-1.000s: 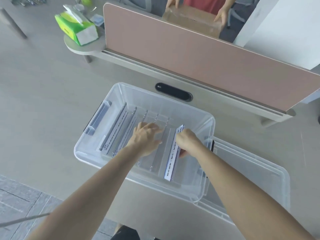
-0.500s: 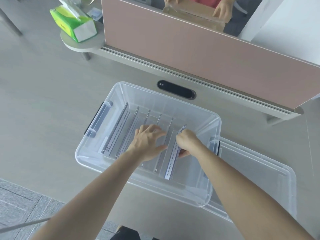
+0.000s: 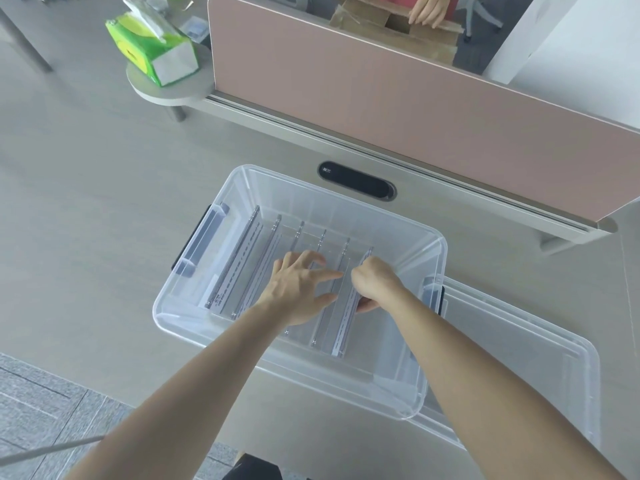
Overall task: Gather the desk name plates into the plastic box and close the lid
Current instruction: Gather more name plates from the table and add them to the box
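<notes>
Pale desk [image 3: 86,202], clear plastic box [image 3: 346,199]: right hand [image 3: 374,282] pinches the rightmost name plate [image 3: 346,327], left hand [image 3: 298,285] spread flat, empty, steadying its neighbours. Best lower it upright, snug beside them; lid [image 3: 519,358] waits right.

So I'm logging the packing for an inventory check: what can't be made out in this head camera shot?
- Printing on the clear acrylic name plates in the clear plastic box: too small.
- Plates under the left hand: partly covered.
- Right hand fingers: curled behind the rightmost plate.
- Clear lid: partly beneath the box.
</notes>
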Tool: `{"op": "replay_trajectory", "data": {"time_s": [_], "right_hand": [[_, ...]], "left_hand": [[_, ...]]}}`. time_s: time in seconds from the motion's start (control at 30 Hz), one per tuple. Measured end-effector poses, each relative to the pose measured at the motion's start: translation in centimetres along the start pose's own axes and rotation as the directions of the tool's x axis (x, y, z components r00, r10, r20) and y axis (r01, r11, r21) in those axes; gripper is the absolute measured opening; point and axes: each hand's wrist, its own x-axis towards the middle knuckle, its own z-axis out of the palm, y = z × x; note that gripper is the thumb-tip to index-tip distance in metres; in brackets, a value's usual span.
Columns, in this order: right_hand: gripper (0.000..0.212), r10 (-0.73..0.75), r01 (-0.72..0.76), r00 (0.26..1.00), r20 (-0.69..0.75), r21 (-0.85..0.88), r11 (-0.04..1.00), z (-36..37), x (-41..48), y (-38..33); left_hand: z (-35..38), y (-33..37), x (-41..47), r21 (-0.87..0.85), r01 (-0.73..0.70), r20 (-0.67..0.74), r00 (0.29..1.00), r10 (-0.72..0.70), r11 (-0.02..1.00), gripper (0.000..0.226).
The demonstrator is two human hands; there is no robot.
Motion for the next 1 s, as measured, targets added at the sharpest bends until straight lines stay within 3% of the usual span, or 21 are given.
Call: {"op": "replay_trajectory", "data": {"time_s": [0.13,0.23,0.3,0.43,0.5,0.63,0.77,0.9,1.0], "right_hand": [[0.028,0.008,-0.008,1.0,0.021,0.008,1.0,-0.1,0.0,-0.1],[0.017,-0.086,0.086,0.996,0.001,0.032,0.996,-0.1,-0.2,0.1],[0.022,-0.095,0.095,0.996,-0.002,0.027,0.995,-0.1,-0.4,0.1],[0.031,0.01,-0.006,1.0,0.028,-0.106,0.994,-0.3,-2.5,-0.5],[0.038,-0.019,0.02,1.0,0.007,-0.218,0.976,-0.7,-4.4,-1.2],[0.042,-0.194,0.151,0.974,-0.118,-0.304,0.941,-2.5,-7.2,-1.4],[0.05,-0.262,0.227,0.942,-0.209,-0.178,0.958,-5.8,-9.8,0.2],[0.046,-0.292,0.271,0.896,-0.334,-0.109,0.956,-8.7,-13.7,3.5],[0.043,-0.368,0.271,0.807,-0.463,-0.264,0.926,-9.5,-16.4,6.7]], "left_hand": [[0.0,0.1,0.0,0.007,0.002,0.008,1.0,-0.002,1.0,0.04],[-0.1,0.2,0.0,-0.002,0.001,0.018,1.0,-0.001,1.0,0.038],[-0.2,0.3,-0.1,0.005,0.0,0.031,1.0,0.0,1.0,0.038],[-0.8,0.8,-0.2,0.027,0.008,0.074,0.997,-0.01,1.0,0.039],[-1.4,1.5,-0.3,0.014,0.028,0.096,0.995,-0.03,0.999,0.038],[-3.5,3.0,-0.1,-0.062,0.027,0.034,0.999,-0.024,0.998,0.031],[-6.0,5.3,0.3,-0.293,0.0,-0.001,1.0,0.0,0.956,0.018],[-6.8,9.1,0.1,-0.345,-0.079,-0.001,0.996,0.084,0.935,0.031],[-6.6,12.4,-0.6,-0.353,-0.132,-0.001,0.99,0.14,0.926,0.039]]}}
